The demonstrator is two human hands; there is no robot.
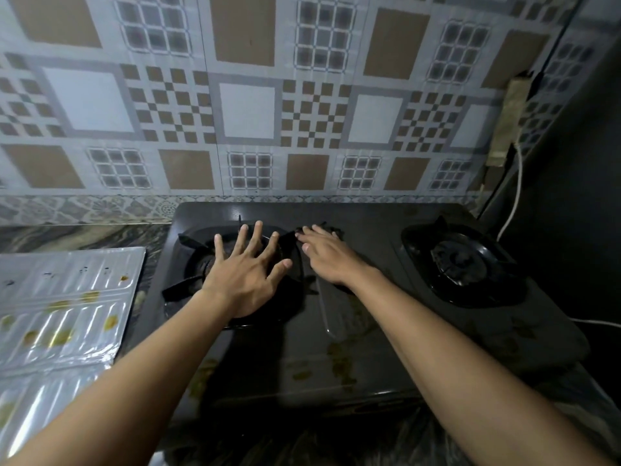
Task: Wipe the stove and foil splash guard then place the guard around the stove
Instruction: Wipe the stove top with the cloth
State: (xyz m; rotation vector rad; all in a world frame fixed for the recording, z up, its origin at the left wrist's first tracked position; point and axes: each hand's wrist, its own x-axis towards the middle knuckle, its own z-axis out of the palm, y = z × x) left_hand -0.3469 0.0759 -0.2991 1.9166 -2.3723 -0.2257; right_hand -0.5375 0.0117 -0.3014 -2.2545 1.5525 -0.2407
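Note:
A black two-burner gas stove (369, 331) stands against the tiled wall, with yellowish stains on its front middle surface. My left hand (245, 277) hovers over the left burner grate (188, 245), fingers spread, holding nothing. My right hand (329, 257) reaches beside it to the grate's right prong, fingers extended; whether it touches the prong I cannot tell. The foil splash guard (60, 307) lies flat on the counter left of the stove, folded, spotted with yellow-brown stains.
The right burner (460, 260) sits with its grate on. A white cable (514, 196) hangs from a wall socket strip (507, 122) at the right. A dark marbled counter (84, 235) runs behind the guard. A dark wall closes the right side.

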